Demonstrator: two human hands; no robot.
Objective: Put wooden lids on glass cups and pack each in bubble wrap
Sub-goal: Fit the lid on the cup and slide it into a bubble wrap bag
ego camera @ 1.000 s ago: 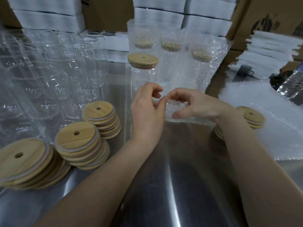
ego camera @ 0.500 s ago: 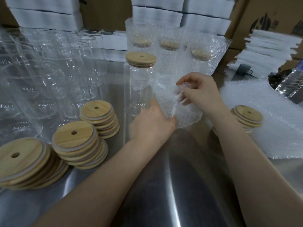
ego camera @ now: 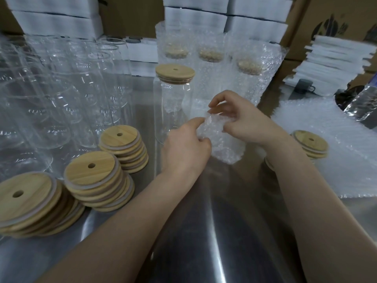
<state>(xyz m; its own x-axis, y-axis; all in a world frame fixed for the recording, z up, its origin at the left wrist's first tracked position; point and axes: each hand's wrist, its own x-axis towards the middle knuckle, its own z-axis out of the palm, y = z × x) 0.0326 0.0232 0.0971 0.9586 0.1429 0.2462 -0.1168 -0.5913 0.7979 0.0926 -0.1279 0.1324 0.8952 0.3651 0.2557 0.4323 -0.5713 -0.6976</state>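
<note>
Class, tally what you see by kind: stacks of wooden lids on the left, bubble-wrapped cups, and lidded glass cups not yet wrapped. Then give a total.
Stacks of wooden lids on the left: 3
Bubble-wrapped cups: 3
Lidded glass cup not yet wrapped: 1
Total: 7

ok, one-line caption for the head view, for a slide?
Left hand and right hand pinch bubble wrap beside the lidded glass cup; wrapped cups stand behind.

On our table (ego camera: 204,242) we have the bubble-wrap bag (ego camera: 222,144) at twelve o'clock, lidded cup (ego camera: 173,111) just behind at eleven, wrapped cups (ego camera: 212,64) farther back at one, bare cups (ego camera: 67,103) at ten, three lid stacks (ego camera: 95,178) before them at nine, bubble-wrap sheets (ego camera: 336,160) at two, another lid stack (ego camera: 311,141) at their edge.
</note>
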